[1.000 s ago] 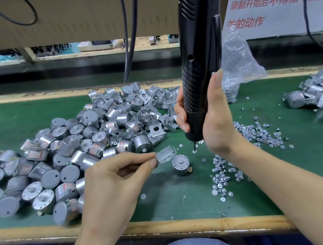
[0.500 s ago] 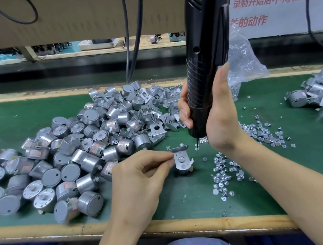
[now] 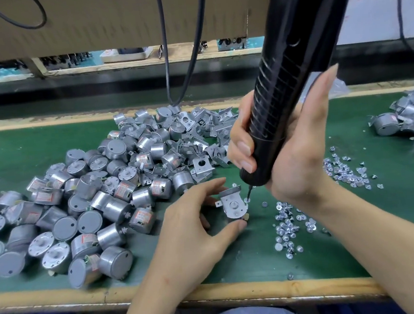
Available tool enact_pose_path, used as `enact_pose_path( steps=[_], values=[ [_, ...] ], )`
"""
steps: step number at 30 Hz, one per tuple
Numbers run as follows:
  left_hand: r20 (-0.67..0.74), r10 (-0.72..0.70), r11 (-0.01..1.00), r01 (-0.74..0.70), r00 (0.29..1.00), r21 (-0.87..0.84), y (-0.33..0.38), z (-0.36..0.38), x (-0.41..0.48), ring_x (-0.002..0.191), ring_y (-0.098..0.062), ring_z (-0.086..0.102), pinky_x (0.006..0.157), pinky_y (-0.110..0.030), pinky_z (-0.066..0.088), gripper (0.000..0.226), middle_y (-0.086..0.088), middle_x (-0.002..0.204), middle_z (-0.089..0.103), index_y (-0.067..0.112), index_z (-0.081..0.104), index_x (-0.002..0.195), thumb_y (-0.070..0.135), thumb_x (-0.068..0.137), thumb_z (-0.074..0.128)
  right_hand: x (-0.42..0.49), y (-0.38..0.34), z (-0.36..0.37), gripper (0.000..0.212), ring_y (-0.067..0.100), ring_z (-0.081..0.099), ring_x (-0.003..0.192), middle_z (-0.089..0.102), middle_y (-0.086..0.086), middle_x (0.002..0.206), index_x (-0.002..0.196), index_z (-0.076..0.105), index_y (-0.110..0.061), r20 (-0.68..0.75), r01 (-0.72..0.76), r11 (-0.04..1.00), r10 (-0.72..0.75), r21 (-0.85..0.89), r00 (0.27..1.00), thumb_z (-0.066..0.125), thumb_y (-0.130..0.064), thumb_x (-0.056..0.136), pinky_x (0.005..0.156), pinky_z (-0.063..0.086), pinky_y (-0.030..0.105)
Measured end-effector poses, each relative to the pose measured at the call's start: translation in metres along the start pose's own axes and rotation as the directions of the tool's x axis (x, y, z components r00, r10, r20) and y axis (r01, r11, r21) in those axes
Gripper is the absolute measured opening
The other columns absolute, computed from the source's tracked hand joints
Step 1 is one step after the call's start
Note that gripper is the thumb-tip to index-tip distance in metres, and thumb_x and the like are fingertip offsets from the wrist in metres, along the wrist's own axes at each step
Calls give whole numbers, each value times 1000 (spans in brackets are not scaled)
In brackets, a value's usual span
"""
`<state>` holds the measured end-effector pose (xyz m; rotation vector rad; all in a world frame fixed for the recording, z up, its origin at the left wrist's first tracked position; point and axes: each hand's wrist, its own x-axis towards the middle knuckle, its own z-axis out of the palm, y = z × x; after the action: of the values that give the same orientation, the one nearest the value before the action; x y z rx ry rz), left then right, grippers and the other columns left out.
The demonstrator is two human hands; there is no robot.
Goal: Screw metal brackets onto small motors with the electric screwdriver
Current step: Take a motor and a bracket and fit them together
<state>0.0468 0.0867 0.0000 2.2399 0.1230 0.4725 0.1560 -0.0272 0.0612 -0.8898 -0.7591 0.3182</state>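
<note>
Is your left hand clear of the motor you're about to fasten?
No, the left hand holds the motor between thumb and fingers, with the bracket on top and the screwdriver bit beside it.

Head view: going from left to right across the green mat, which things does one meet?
pile of loose motors → left hand → motor with bracket → scattered screws → second pile of motors at the right edge
</note>
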Motion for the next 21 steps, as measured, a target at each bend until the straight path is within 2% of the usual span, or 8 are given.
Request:
enact_pose_path(
  steps=[3, 5, 11, 21],
  values=[
    [14, 11, 999, -12, 1000, 41, -1, -1, 0, 100, 9, 59, 80, -5, 41, 47, 27, 105, 66, 36, 63, 116, 32, 74, 84, -2, 3, 3, 72, 18, 38, 40, 46, 5, 52, 76, 55, -10, 30, -42, 999, 41, 28, 999, 17, -70, 83, 45, 32, 26],
    [17, 14, 999, -14, 1000, 46, -1, -1, 0, 101, 9, 59, 82, -4, 39, 44, 26, 105, 67, 34, 64, 115, 30, 76, 83, -3, 4, 4, 73, 19, 39, 40, 46, 5, 52, 78, 54, -8, 34, -58, 998, 57, 23, 998, 14, -68, 85, 45, 33, 25],
    [31, 22, 999, -24, 999, 45, -3, -1, -1, 100, 5, 61, 81, -11, 45, 44, 25, 106, 67, 34, 63, 116, 28, 77, 82, -3, 5, 4, 74, 20, 39, 41, 46, 5, 54, 79, 53, -7, 19, -67, 998, 67, 1, 998, 7, -63, 90, 45, 33, 26],
    [53, 32, 999, -34, 998, 34, -2, -1, 0, 100, 5, 62, 81, -11, 45, 42, 24, 107, 67, 31, 64, 117, 26, 79, 81, -4, 8, 8, 73, 18, 38, 40, 45, 5, 53, 78, 54, -8, 45, -90, 995, 88, 42, 995, 13, -68, 85, 45, 33, 25]
  ],
)
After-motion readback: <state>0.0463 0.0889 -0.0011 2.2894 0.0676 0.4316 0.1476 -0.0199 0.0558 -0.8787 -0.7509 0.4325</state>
